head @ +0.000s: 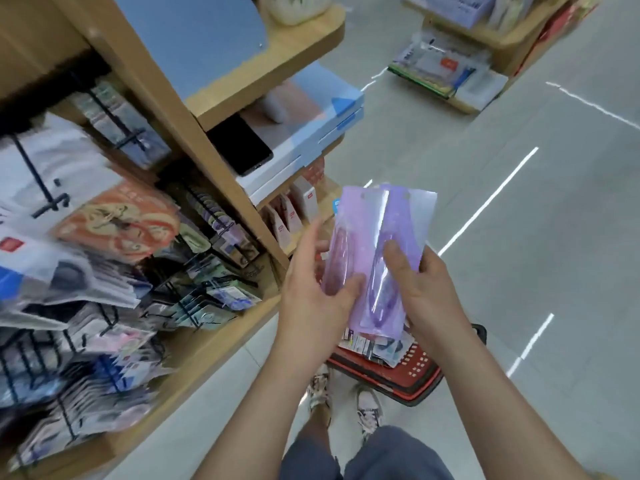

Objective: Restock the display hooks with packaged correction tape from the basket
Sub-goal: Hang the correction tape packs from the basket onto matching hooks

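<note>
Head view, looking down in a shop aisle. At centre frame two bare hands hold a small fan of purple packs point(360, 237) of correction tape, upright, with their punched hang holes at the top edge. The left hand point(315, 292) pinches the left side of the fan, thumb across the front and fingers mostly hidden behind. The right hand point(429, 292) pinches the right side the same way, thumb pressed flat on the clear blister. Just below the hands, on the floor, sits the red basket point(419, 374) with more packets inside.

The step in hand looks like sorting the packs before hanging them. To do it well, slide one pack free with one hand, keep the rest pinched in the other, and keep the hang hole uppermost and uncovered so it can thread straight onto a peg.

The display hooks point(114, 123), black wire, fill the left of the frame and are blurred. Most carry crowded hung packets point(114, 223), so a free peg is hard to pick out. A slanted wooden upright point(194, 140) stands between the hands and the hooks. A black phone point(239, 143) lies on blue boxes point(322, 116) on the shelf at upper centre. The person's shoes point(369, 410) stand beside the basket at lower centre.
</note>
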The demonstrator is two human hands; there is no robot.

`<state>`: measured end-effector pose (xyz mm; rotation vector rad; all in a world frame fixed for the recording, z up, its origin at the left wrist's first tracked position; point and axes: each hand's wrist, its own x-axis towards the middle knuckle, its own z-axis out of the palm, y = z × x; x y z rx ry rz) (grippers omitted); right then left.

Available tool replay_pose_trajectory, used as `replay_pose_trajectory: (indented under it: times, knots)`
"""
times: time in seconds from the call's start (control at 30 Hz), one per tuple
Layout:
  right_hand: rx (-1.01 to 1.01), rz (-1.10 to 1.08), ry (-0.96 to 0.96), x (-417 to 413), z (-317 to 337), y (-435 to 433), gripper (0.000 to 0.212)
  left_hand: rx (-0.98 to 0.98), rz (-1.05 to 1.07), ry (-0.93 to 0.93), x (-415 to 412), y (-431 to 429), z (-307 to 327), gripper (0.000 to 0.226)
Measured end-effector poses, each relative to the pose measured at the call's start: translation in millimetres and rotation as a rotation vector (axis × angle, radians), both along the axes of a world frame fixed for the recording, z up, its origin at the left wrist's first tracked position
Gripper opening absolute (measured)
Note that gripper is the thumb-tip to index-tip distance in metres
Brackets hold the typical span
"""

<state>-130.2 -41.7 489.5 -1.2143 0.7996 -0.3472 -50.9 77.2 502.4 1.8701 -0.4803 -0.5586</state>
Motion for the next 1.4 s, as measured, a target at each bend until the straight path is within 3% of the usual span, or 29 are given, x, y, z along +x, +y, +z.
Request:
replay_pose_trajectory:
  times: [0.1, 0.23, 0.33, 0.53, 0.63, 0.83, 0.9, 1.07, 1.2, 1.33, 1.4]
  knots:
    - [-0.051, 0.094, -0.034, -1.5, 13.5, 11.4, 0.021, -0.003, 0.128, 0.006, -14.8, 11.7, 13.4, 0.07]
    - [-0.056, 0.207, -0.068, 0.7, 27.2, 32.7, 0.022, -0.086, 0.201, 0.1, -25.8, 41.3, 30.5, 0.069]
    - [-0.088, 0.324, -0.089, 6.1, 37.0, 49.6, 0.022, -0.28, 0.311, 0.26, -29.5, 70.6, 50.3, 0.05]
    - [-0.126, 0.544, -0.155, 30.0, 61.8, 97.9, 0.03, -0.402, 0.545, 0.285, -23.2, 129.4, 74.9, 0.029]
    - [-0.144, 0.636, -0.18, 40.8, 71.1, 126.0, 0.04, -0.479, 0.629, 0.274, -23.7, 163.9, 81.4, 0.035]
    - [-0.173, 0.791, -0.234, 59.5, 86.4, 192.2, 0.038, -0.567, 0.666, 0.19, -17.8, 235.5, 97.2, 0.064]
    - [-0.157, 0.78, -0.248, 64.3, 93.4, 217.1, 0.032, -0.603, 0.685, 0.176, -12.1, 258.7, 106.7, 0.058]
    - [-0.2, 0.767, -0.259, 77.3, 109.2, 277.1, 0.04, -0.631, 0.824, 0.106, -0.9, 310.0, 129.5, 0.013]
    - [-0.226, 0.738, -0.288, 87.9, 118.9, 316.6, 0.041, -0.679, 0.795, 0.06, 6.1, 353.4, 145.4, 0.016]
    - [-0.321, 0.751, -0.299, 92.5, 126.9, 344.5, 0.057, -0.755, 0.733, 0.018, 16.6, 388.9, 162.0, 0.036]
    - [-0.364, 0.756, -0.307, 93.0, 131.1, 356.5, 0.05, -0.738, 0.742, -0.031, 23.2, 398.3, 170.6, 0.029]
